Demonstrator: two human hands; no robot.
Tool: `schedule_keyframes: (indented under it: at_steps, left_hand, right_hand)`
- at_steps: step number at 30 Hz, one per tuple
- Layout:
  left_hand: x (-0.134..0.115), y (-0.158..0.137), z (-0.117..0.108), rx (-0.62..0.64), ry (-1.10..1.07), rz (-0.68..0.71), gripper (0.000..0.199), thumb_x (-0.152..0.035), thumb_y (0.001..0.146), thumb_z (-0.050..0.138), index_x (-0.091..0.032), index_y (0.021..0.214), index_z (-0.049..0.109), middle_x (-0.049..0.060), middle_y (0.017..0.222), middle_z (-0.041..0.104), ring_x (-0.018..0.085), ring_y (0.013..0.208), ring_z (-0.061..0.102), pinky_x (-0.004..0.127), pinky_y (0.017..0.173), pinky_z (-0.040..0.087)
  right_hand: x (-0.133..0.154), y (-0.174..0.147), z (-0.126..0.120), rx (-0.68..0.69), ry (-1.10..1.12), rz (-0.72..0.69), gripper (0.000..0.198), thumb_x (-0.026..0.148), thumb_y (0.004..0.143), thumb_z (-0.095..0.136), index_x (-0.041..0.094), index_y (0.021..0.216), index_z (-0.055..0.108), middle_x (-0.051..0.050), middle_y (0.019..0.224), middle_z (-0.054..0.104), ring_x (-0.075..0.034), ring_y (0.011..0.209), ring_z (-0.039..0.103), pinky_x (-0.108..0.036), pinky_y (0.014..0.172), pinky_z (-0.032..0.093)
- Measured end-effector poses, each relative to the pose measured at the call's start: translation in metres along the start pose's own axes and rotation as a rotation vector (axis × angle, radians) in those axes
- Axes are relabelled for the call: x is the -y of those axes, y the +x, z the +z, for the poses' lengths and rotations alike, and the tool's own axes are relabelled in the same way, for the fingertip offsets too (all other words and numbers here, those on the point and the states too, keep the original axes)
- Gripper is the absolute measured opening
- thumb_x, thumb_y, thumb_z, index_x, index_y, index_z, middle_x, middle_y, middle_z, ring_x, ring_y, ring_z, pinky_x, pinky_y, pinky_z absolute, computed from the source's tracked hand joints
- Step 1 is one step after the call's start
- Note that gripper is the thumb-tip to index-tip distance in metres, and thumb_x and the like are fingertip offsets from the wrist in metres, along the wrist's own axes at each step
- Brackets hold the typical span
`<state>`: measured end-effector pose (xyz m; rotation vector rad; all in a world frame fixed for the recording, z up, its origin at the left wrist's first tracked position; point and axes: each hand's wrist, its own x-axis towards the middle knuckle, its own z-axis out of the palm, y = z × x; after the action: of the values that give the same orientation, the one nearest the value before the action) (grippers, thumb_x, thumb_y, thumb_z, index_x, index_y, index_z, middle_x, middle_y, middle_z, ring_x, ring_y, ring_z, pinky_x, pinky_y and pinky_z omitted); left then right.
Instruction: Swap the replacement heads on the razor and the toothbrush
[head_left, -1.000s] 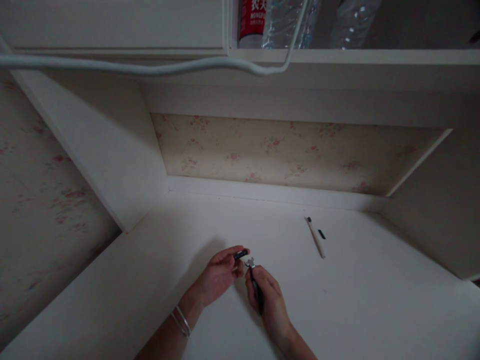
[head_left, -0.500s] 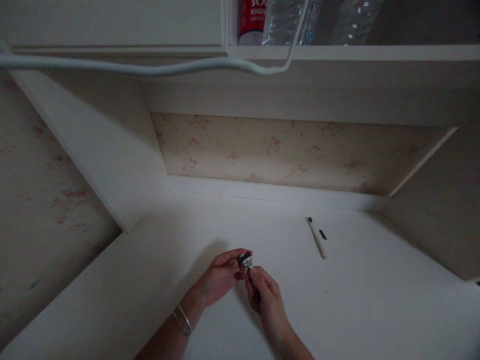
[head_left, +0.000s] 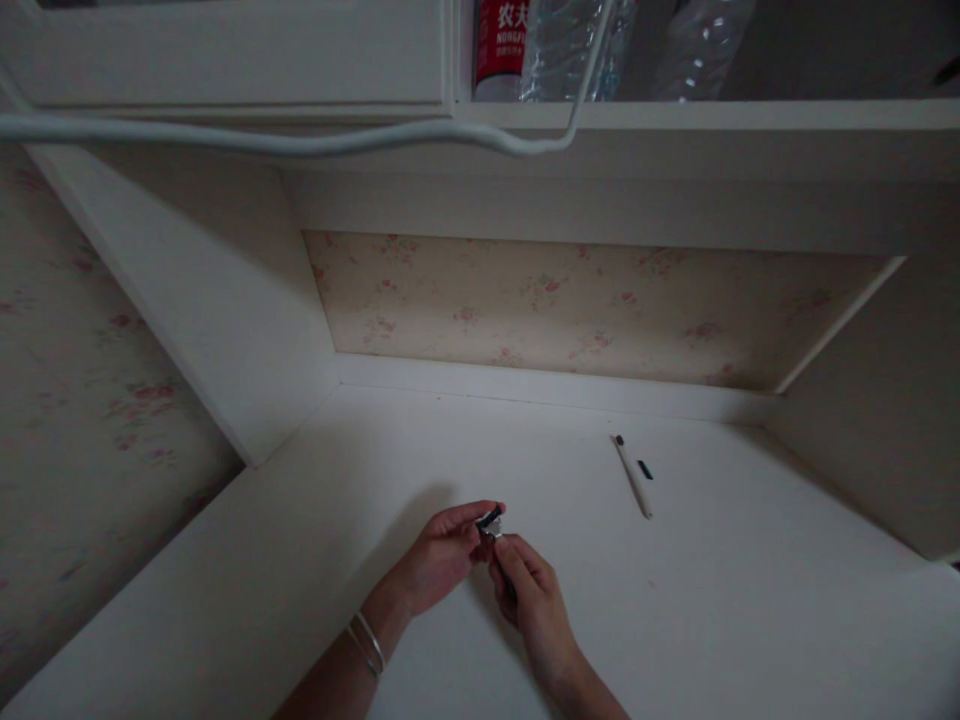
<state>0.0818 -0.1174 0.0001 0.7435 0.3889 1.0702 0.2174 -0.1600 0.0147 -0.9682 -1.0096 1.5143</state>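
Low in the middle of the head view my two hands meet over what looks like a razor (head_left: 495,530), with a silvery head and a dark handle. My right hand (head_left: 536,595) is closed round the handle, most of which the fingers hide. A small black piece like a blade cartridge (head_left: 490,516) is pinched in the fingers of my left hand (head_left: 439,560). It lies against the silvery head; whether the two are joined I cannot tell. Two bangles circle my left wrist.
On the white tabletop (head_left: 720,560) lie a slim white stick with a dark end, like a toothbrush (head_left: 634,480), and a short dark strip (head_left: 645,470). A white lamp arm (head_left: 300,143) crosses above. Bottles (head_left: 566,50) stand on the upper shelf.
The black piece has tilted slightly and sits closer over the silvery head. Both hands have barely moved, and the view has shifted a little.
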Motion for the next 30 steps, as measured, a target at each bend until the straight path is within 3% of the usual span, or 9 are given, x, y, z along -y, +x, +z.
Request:
schedule_keyframes:
  at_steps: [15, 30]
  left_hand:
    - [-0.0024, -0.0001, -0.0015, 0.018, 0.05, -0.01, 0.035, -0.024, 0.07, 0.076, -0.017, 0.104, 0.07, 0.012, 0.099, 0.066, 0.017, 0.08, 0.055, 0.031, 0.074, 0.039]
    - [-0.0021, 0.0, 0.0008, 0.062, 0.064, -0.023, 0.027, -0.023, 0.079, 0.067, -0.016, 0.105, 0.069, 0.013, 0.107, 0.065, 0.018, 0.085, 0.055, 0.032, 0.076, 0.038]
  right_hand:
    - [-0.0015, -0.0004, -0.0028, -0.013, -0.125, -0.053, 0.037, 0.052, 0.085, 0.053, 0.017, 0.077, 0.062, 0.006, 0.055, 0.032, -0.008, 0.045, 0.024, -0.022, 0.039, 0.015]
    - [0.0018, -0.0014, 0.0008, -0.023, -0.039, -0.004, 0.04, 0.056, 0.081, 0.057, 0.017, 0.071, 0.06, 0.006, 0.052, 0.032, -0.007, 0.042, 0.023, -0.021, 0.038, 0.014]
